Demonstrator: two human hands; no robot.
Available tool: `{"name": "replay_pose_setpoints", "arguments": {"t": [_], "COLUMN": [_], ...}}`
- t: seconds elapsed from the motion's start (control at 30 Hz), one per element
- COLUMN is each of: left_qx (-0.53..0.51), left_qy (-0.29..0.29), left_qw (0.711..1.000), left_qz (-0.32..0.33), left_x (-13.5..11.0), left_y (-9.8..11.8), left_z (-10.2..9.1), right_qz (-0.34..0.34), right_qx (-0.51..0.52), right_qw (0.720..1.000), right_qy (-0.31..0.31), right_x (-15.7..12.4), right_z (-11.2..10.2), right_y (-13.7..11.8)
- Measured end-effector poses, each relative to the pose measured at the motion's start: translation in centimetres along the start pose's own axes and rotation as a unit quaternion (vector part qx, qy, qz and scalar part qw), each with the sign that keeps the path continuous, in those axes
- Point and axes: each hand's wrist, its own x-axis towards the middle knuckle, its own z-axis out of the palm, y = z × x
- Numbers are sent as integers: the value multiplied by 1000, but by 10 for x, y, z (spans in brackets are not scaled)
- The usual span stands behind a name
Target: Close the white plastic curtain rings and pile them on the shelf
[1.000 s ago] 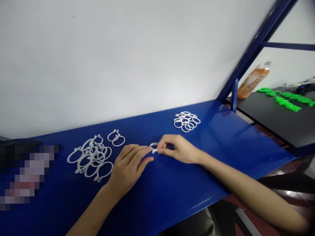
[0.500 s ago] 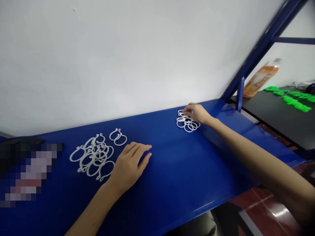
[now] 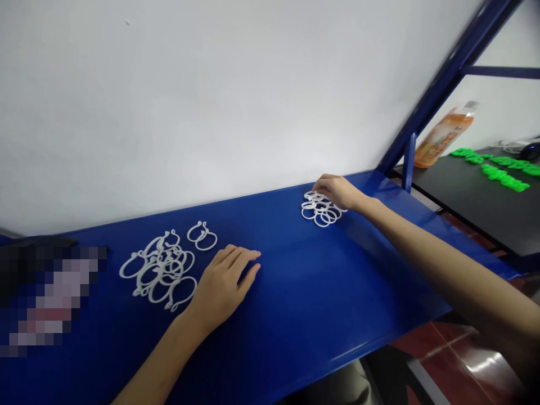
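My left hand (image 3: 225, 278) rests on the blue tabletop (image 3: 287, 304) with its fingers stretched out and the thumb apart, holding nothing. Beside it lies a loose pile of thin white open loops (image 3: 160, 269), with small knobs and eyelets at their ends. Just behind that pile are two more white loops (image 3: 205, 241), overlapping. At the far right, my right hand (image 3: 335, 190) reaches over a second cluster of white rings (image 3: 322, 216), which look closed. Its fingers are bent down together at the cluster's back edge; whether a ring is between the fingertips is hidden.
A white wall stands behind the blue table, with a slanted blue metal frame (image 3: 442, 79) at the right. Beyond it a black table (image 3: 468, 194) bears bright green pieces (image 3: 504, 177) and a bottle of orange liquid (image 3: 442, 138). A blurred-out item (image 3: 59, 298) lies at the left.
My right hand has shifted slightly at the back of the right cluster, its fingertips now a little farther back. The left hand and the left pile look the same.
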Motion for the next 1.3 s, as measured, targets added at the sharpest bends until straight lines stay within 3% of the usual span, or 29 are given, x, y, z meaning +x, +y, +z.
{"name": "replay_pose_setpoints", "arguments": {"t": [0.2,0.37,0.53,0.63,0.73,0.9,1.0,1.13,1.23,1.3], "left_qx": [44,230,308,291,263,202,113,45,19,-6], "left_qy": [20,35,9,-9,-7,21,20,22,27,44], "left_qw": [999,965,933,939,950,970,989,998,999,999], "left_qz": [-13,-117,-184,-184,-168,-133,-97,-24,11,2], "left_x": [1,-2,-11,-15,-15,-7,-2,0,0,0], "left_y": [-6,-33,-59,-68,-69,-47,-21,4,9,10], "left_z": [-3,-10,-14,-13,-13,-9,-4,4,4,3], "right_qz": [-13,-65,-163,-197,-203,-157,-74,55,79,72], "right_qx": [-10,-2,37,56,79,145,221,362,422,424], "right_qw": [998,994,986,979,975,976,972,930,903,903], "right_qy": [65,85,26,-16,-41,-42,-19,-21,-25,-19], "right_x": [2,-8,-35,-52,-64,-69,-68,-66,-65,-66], "right_z": [-6,3,32,51,62,65,63,63,65,65], "right_y": [-11,-58,-131,-162,-176,-178,-180,-182,-182,-181]}}
